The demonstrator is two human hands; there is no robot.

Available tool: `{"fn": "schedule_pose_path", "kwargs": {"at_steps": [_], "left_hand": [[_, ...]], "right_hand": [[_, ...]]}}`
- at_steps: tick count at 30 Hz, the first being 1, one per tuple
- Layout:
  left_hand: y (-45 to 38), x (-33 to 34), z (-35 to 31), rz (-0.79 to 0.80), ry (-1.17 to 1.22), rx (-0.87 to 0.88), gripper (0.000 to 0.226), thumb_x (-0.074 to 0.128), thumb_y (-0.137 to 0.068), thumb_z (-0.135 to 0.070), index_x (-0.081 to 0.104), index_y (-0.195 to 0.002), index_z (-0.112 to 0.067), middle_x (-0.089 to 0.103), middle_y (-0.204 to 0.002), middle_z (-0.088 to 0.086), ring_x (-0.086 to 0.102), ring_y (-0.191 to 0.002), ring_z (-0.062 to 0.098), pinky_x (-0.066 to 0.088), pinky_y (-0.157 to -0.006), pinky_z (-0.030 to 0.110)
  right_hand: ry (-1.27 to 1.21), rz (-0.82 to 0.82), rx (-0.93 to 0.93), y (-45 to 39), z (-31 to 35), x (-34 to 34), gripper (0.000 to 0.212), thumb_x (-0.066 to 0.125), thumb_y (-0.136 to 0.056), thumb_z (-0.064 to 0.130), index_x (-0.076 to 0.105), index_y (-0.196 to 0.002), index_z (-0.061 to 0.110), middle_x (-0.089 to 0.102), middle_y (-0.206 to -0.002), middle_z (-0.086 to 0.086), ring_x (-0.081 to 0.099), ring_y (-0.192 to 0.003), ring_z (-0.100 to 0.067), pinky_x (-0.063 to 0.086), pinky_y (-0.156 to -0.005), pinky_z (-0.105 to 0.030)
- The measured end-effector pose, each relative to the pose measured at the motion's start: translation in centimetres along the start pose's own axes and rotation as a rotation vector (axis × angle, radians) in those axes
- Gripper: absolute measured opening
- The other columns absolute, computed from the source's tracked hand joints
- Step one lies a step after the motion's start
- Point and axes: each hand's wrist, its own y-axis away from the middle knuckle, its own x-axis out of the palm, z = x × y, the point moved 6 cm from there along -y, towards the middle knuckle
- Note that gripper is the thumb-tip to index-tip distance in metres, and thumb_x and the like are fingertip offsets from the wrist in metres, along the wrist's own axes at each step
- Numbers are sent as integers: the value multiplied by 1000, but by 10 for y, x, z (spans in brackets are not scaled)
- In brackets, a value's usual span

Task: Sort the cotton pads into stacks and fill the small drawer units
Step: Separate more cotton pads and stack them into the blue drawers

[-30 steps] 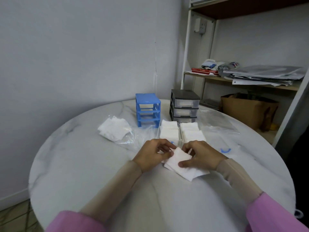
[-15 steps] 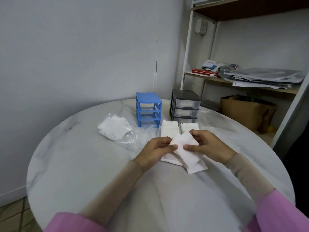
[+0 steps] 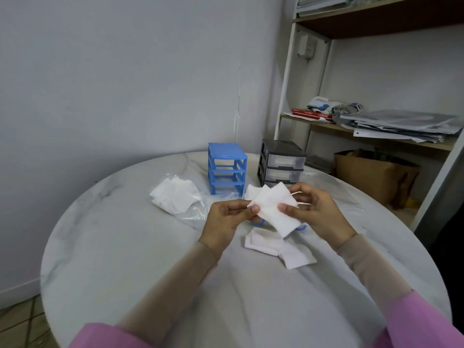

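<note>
Cotton pads [image 3: 272,209] between both hands' grip

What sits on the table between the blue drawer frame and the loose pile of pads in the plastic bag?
Head view: only the clear plastic bag and bare tabletop lie between the blue drawer frame and the pad pile.

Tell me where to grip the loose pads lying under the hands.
Take the loose pads at their near-right corner, coming from the right: that corner sticks out flat on the bare table, while the held pads and both hands hang over the far side.
</note>
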Motion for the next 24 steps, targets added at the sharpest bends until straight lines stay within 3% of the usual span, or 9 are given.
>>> {"fn": "schedule_pose_path", "kwargs": {"at_steps": [5,8,10,17,24], "left_hand": [[-1,-9,2,-101,22,-40,16,60,-87,-7,68,-92,5,69,-73,2,65,-67,8,52,-73,14],[-2,-11,3,-146,95,-110,19,54,-91,-5,61,-73,-9,67,-74,-2,62,-72,9,53,-69,14],[-2,-10,5,-152,133,-153,22,52,-92,-6,56,-71,-10,65,-79,1,62,-75,12,54,-65,15],[1,-7,8,-104,75,-179,4,55,-91,-7,59,-89,-6,67,-83,5,65,-71,13,55,-63,20],[5,3,8,4,26,-198,15,52,-92,-7,67,-96,-9,71,-76,-2,67,-68,7,53,-61,17]], "right_hand": [[-84,-28,8,-2,4,1,15,64,-81,-2,60,-84,12,65,-88,2,64,-70,1,52,-63,-13],[-101,-58,45,-3,5,-5,15,61,-85,1,60,-85,16,64,-86,4,61,-76,-7,50,-64,-17],[-99,-76,78,-4,5,-6,17,59,-87,4,61,-85,21,64,-86,5,59,-77,-11,49,-64,-20],[-126,163,118,2,10,11,17,64,-79,0,62,-90,13,66,-80,3,63,-65,-3,53,-58,-18],[95,194,61,-4,5,22,24,73,-73,1,63,-95,4,64,-88,3,60,-66,8,48,-61,-9]]}}
